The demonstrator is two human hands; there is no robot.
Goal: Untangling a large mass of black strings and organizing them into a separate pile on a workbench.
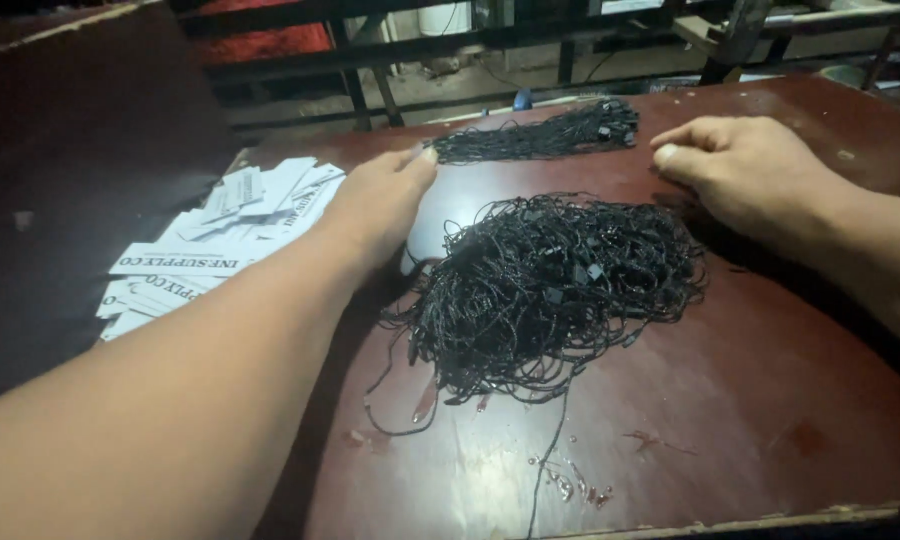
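A dark reddish-brown wooden surface [770, 400] carries 2 heaps of thin black string loops with small plastic fasteners. The large tangled heap of black string loops [555, 290] lies loose in the middle, between both hands, where either can pull from it. The smaller, straighter bundle of black strings [540, 135] lies farther back, its strands running the same way, which suggests sorted ones are laid apart from the tangle.

The left hand [380, 205] rests flat, palm down, fingers together and extended, tips just short of the smaller bundle; its grip is flat and holds nothing. The right hand [745, 170] rests loosely curled on the surface near the bundle's other end, thumb forward, also empty.

To the left lies 1 fanned pile of white printed paper tags [210, 245], too overlapped to count singly, within the left hand's reach.
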